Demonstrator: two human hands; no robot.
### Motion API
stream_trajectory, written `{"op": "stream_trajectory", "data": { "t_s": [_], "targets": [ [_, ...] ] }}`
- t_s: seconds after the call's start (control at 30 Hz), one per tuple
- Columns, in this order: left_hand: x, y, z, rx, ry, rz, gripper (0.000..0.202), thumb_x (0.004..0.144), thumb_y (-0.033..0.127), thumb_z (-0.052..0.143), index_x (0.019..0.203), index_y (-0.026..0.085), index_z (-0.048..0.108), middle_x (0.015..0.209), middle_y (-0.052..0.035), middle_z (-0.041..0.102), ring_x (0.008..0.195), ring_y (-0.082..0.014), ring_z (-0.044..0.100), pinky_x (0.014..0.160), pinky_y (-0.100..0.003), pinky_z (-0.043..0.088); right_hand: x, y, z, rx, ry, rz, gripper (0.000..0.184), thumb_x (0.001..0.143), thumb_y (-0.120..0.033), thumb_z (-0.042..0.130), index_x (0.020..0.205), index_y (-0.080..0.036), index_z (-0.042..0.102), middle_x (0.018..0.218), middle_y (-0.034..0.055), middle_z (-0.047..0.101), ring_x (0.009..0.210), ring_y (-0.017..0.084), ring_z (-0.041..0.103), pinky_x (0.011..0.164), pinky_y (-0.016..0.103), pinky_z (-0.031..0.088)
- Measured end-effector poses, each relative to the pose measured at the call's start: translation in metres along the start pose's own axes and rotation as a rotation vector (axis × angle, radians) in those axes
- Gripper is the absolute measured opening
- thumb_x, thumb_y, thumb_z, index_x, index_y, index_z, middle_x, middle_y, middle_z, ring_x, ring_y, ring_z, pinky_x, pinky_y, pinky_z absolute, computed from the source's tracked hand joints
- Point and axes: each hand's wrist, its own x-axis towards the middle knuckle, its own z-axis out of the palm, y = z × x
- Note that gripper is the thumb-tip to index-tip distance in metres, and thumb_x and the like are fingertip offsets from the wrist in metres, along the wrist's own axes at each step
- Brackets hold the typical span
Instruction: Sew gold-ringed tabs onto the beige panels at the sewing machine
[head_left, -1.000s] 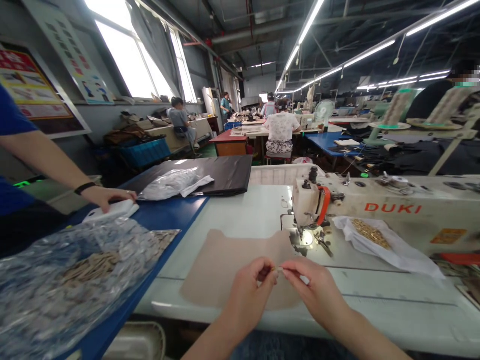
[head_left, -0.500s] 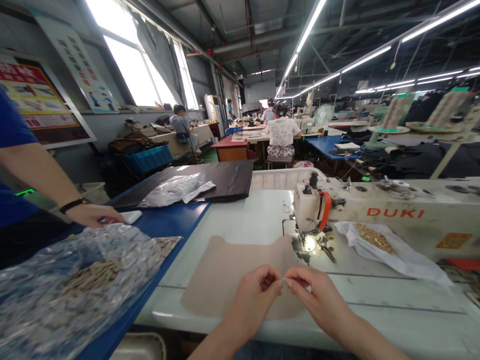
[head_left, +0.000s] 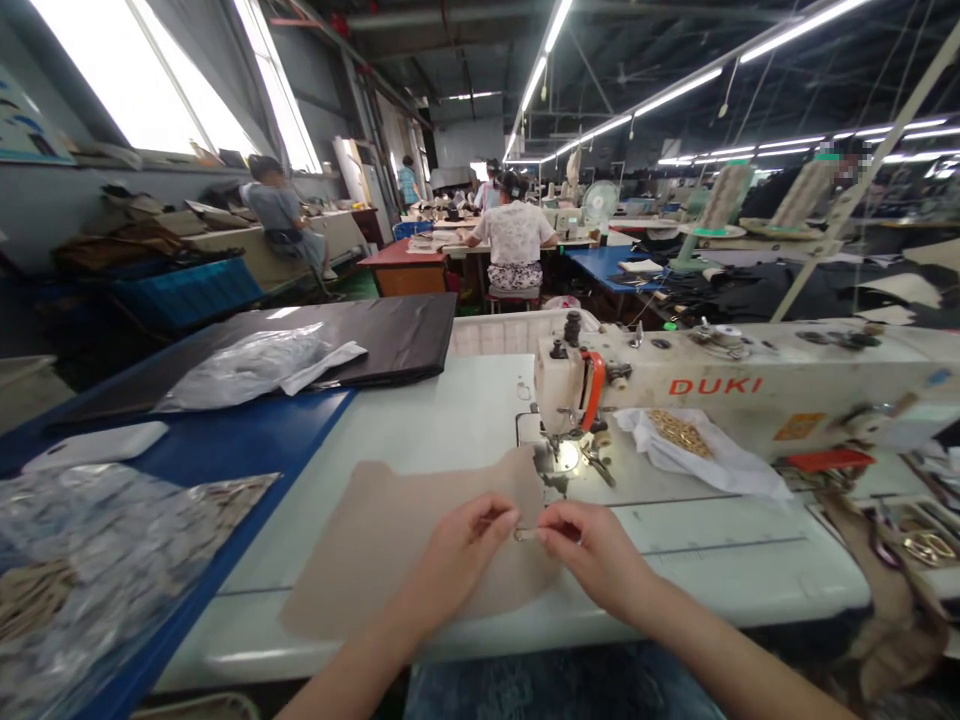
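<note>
fingertips [head_left: 513, 517] have parted: right grip [head_left: 592, 553] pinches one small piece [head_left: 528, 534], left grip's [head_left: 466, 545] hold unclear.

We can pass over the flat beige panel [head_left: 375, 540] and across the pale table [head_left: 420, 420]. To the right, the sewing machine [head_left: 712, 370] and the white bag [head_left: 727, 470] block us; ahead-left, the black package [head_left: 397, 340].

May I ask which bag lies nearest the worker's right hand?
The thin white bag holding gold-coloured pieces; the small clear plastic bag and the large clear one lie farther off, past the left hand.
</note>
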Motion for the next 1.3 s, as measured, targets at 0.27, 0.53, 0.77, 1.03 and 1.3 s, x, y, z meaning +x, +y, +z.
{"op": "stream_trajectory", "data": {
  "t_s": [0.27,0.53,0.77,1.03,1.3],
  "targets": [
    [0.049,-0.045,0.012,0.645,-0.019,0.351,0.045,0.09,0.035,0.041,0.13,0.014,0.045,0.139,-0.0137,0.044,0.13,-0.0241,0.037,0.107,-0.044,0.033,0.008,0.021,-0.014,0.212,-0.031,0.218,0.011,0.074,-0.011,0.053,0.065,-0.016,0.057,0.055,-0.0048,0.053,0.053,0.009,0.05,0.053,0.019,0.038],
    [0.037,-0.048,0.017,0.706,-0.003,0.411,0.048,0.091,0.033,0.041,0.136,0.018,0.037,0.141,-0.0105,0.043,0.13,-0.0226,0.038,0.107,-0.041,0.035,0.059,0.019,-0.017,0.202,-0.096,0.471,0.016,0.077,-0.009,0.054,0.063,-0.017,0.056,0.052,-0.006,0.057,0.045,0.007,0.054,0.046,0.016,0.042],
    [0.033,-0.052,0.016,0.612,0.06,0.396,0.053,0.088,0.031,0.047,0.137,0.016,0.033,0.133,-0.014,0.049,0.122,-0.0245,0.047,0.1,-0.042,0.042,0.085,0.023,-0.008,0.145,-0.186,0.489,0.022,0.075,-0.007,0.055,0.055,-0.016,0.055,0.045,-0.0057,0.056,0.04,0.006,0.054,0.04,0.014,0.039],
    [0.059,-0.032,0.026,0.562,0.19,0.61,0.021,0.089,0.015,0.042,0.077,0.017,0.059,0.08,-0.005,0.062,0.08,-0.0177,0.058,0.075,-0.031,0.053,0.091,0.028,-0.012,0.126,-0.264,0.507,0.022,0.075,-0.005,0.052,0.056,-0.015,0.056,0.046,-0.0049,0.059,0.04,0.006,0.056,0.039,0.012,0.041],
    [0.064,-0.031,0.035,0.61,0.201,0.624,0.021,0.085,0.008,0.043,0.071,0.017,0.055,0.073,-0.0037,0.059,0.076,-0.0176,0.055,0.07,-0.03,0.051,0.094,0.029,-0.01,0.012,-0.258,0.471,0.022,0.075,-0.008,0.053,0.055,-0.016,0.055,0.049,-0.0048,0.06,0.039,0.007,0.056,0.039,0.015,0.042]
  ]
}}
